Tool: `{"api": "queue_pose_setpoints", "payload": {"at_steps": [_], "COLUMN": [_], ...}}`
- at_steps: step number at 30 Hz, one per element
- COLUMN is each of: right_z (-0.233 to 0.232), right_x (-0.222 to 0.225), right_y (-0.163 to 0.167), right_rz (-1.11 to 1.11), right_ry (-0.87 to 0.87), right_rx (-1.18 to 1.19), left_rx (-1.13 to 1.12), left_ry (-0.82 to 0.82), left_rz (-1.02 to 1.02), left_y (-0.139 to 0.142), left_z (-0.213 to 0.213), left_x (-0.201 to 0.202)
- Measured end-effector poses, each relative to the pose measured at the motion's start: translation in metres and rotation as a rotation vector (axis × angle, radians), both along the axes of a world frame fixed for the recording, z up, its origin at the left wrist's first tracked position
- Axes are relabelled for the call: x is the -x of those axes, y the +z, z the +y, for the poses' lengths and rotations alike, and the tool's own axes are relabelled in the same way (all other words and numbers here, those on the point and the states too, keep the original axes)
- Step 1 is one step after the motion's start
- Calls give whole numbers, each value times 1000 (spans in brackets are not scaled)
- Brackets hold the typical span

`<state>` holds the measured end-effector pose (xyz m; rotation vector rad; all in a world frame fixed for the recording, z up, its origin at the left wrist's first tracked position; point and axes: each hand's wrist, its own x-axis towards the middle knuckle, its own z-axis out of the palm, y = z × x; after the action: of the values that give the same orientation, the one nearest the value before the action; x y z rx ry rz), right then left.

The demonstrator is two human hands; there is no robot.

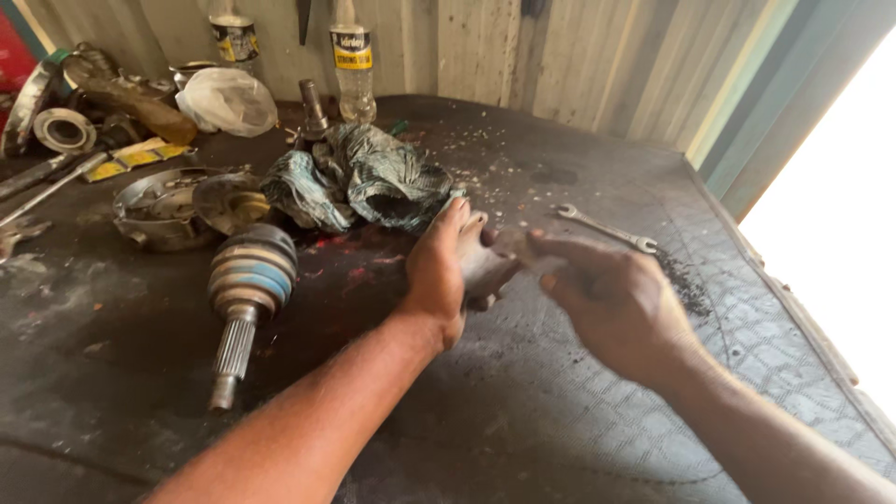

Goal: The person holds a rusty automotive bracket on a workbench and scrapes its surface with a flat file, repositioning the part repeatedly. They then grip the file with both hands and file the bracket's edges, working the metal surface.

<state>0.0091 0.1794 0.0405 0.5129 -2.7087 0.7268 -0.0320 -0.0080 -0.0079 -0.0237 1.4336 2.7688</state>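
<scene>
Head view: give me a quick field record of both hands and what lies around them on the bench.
left hand: cupped around a small dark part, grip not fully visible
right hand: blurred, fingertips at the same part
CV joint: lying left of the hands, splined shaft toward the camera
rag: crumpled, behind the left hand
spanner: flat on the mat behind the right hand
bench mat: dark, greasy
</scene>
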Motion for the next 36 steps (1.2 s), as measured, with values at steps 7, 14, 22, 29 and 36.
{"api": "queue_pose_setpoints", "payload": {"at_steps": [7, 14, 22, 29, 36], "right_z": [-19, -6, -16, 0, 30], "right_x": [-18, -14, -12, -16, 5], "right_y": [23, 4, 25, 24, 20], "right_rz": [-454, -290, 10, -263, -225], "right_ry": [-320, -243, -146, -305, -406], "right_rx": [-138, -32, -422, 87, -134], "left_rx": [0, -31, -82, 58, 161], "left_ry": [32, -2, -46, -249, -374], "left_rz": [-43, 4, 94, 227, 281], "left_y": [-2, -7, -12, -8, 0], "left_z": [-3, -5, -4, -10, -19], "left_x": [4, 6, 8, 4, 2]}}
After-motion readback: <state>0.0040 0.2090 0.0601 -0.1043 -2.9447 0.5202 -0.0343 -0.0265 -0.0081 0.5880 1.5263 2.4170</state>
